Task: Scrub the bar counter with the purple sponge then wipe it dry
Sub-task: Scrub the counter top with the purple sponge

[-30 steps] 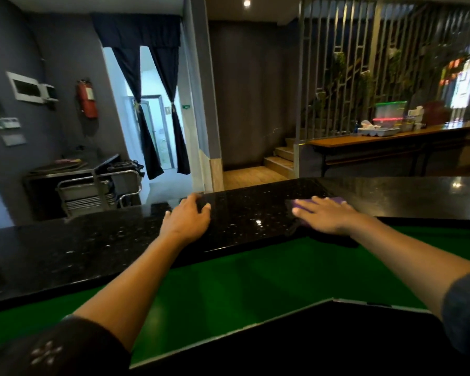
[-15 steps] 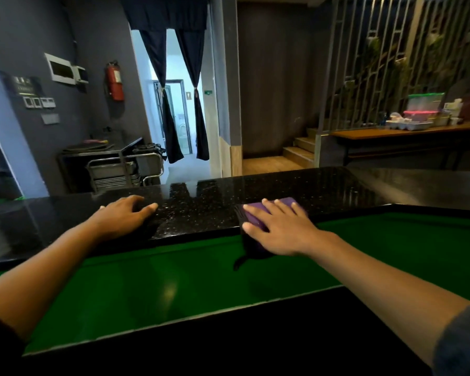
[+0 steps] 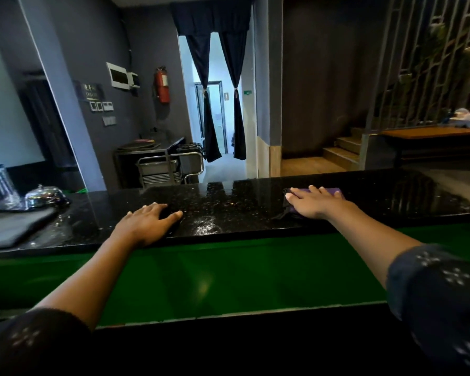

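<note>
Lying flat under the spread fingers of the right hand (image 3: pixel 316 203), the purple rectangular sponge (image 3: pixel 333 190) is being pressed onto the glossy black speckled stone surface (image 3: pixel 223 213), its long axis running sideways, well apart from the open, bracing left hand (image 3: pixel 147 225).

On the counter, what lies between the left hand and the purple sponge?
Head view: only bare, wet-looking black counter lies between the left hand and the purple sponge, which sits under the right hand.
</note>
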`<act>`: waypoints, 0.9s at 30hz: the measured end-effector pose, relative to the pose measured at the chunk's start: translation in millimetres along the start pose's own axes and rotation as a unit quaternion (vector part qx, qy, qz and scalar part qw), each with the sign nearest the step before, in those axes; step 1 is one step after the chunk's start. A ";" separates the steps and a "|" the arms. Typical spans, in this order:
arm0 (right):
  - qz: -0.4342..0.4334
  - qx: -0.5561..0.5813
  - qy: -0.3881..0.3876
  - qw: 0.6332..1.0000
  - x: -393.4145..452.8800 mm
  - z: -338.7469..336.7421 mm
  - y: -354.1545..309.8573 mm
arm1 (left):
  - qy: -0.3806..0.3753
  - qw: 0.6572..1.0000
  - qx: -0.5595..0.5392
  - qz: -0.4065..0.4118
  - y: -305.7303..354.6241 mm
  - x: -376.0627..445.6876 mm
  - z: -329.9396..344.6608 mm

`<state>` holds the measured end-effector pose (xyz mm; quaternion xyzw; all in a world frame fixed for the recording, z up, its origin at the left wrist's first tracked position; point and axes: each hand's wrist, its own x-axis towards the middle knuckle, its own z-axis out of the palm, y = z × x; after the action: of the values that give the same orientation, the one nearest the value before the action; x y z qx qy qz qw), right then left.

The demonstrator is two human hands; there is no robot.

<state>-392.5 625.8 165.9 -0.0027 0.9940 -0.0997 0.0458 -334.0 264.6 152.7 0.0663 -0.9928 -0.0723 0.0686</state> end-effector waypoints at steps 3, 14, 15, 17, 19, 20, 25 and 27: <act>-0.029 -0.006 -0.005 1.000 -6.4 8.2 -20.2 | -0.005 1.000 -0.002 0.003 -2.0 -0.7 1.5; -0.032 -0.045 0.006 0.998 25.0 2.8 -21.3 | 0.011 1.000 -0.001 0.006 -8.8 19.7 14.4; -0.010 -0.053 0.011 0.998 34.4 4.9 -38.1 | 0.010 1.000 -0.001 0.006 -8.5 20.2 14.8; 0.006 -0.059 0.020 0.998 44.6 14.0 -82.4 | 0.007 1.000 -0.003 0.007 -8.9 19.9 17.1; -0.050 -0.052 0.019 0.997 41.7 28.9 -135.3 | 0.003 1.000 -0.002 0.006 -10.5 21.5 15.6; -0.095 -0.047 0.014 0.994 36.2 37.5 -159.4 | -0.002 1.000 0.000 0.006 -11.4 22.4 14.5; -0.206 -0.025 -0.020 0.978 19.5 46.7 -180.8 | -0.017 1.000 0.001 0.010 -12.5 20.0 10.7; -0.210 -0.035 -0.006 0.977 23.8 39.0 -148.1 | -0.014 1.000 -0.002 0.014 -13.4 18.2 9.5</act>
<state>-413.1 472.6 155.1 -0.2135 0.9738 -0.0726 0.0302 -351.6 250.2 143.6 0.0510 -0.9943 -0.0745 0.0563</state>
